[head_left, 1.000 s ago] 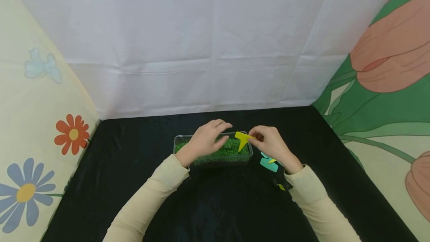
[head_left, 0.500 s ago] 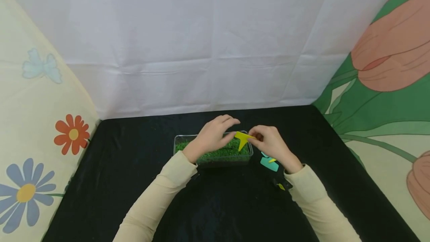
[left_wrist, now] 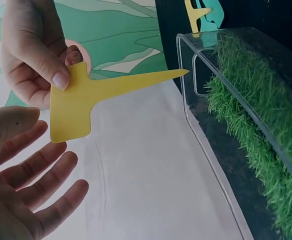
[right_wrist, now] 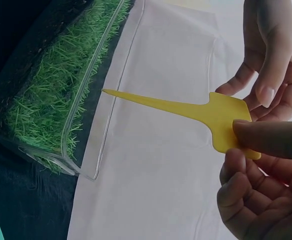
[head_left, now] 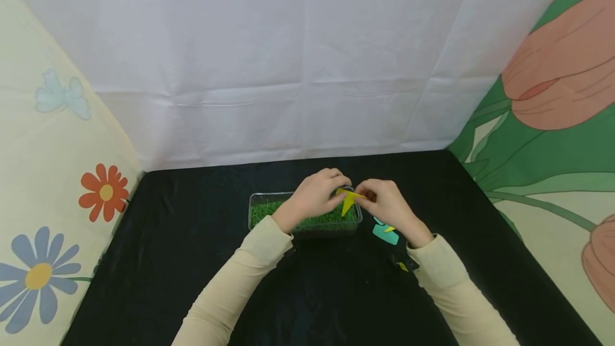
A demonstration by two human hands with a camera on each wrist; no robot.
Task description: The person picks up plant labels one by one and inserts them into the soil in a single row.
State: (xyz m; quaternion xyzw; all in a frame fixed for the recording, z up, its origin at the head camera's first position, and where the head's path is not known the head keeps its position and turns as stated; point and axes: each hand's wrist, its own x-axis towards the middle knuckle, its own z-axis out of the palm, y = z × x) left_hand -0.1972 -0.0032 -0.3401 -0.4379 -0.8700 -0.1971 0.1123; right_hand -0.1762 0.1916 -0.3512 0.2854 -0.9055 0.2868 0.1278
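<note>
My right hand (head_left: 386, 202) pinches a yellow T-shaped plant label (right_wrist: 226, 122) between thumb and fingers at one end of its wide head. The label's pointed stem (left_wrist: 141, 84) reaches toward the grass, and in the head view it slants downward above the right end of a clear plastic box (head_left: 326, 231). Artificial-looking green grass (head_left: 265, 210) fills that box. My left hand (left_wrist: 31, 175) is at the label's other end, thumb and fingers apart around its edge; in the left wrist view they look loosely spread. Whether a fingertip touches the label I cannot tell.
Teal labels (head_left: 385, 235) and another yellow label (head_left: 389, 229) lie on the black cloth (head_left: 307, 298), right of the box. Near the right cuff is a small dark item (head_left: 402, 266) with a yellow patch. A white cloth backdrop (head_left: 288, 68) hangs behind.
My left hand has moved right across the box to the label, its fingers drawing closer around the label's near end. The right hand has stayed in place with the label.
</note>
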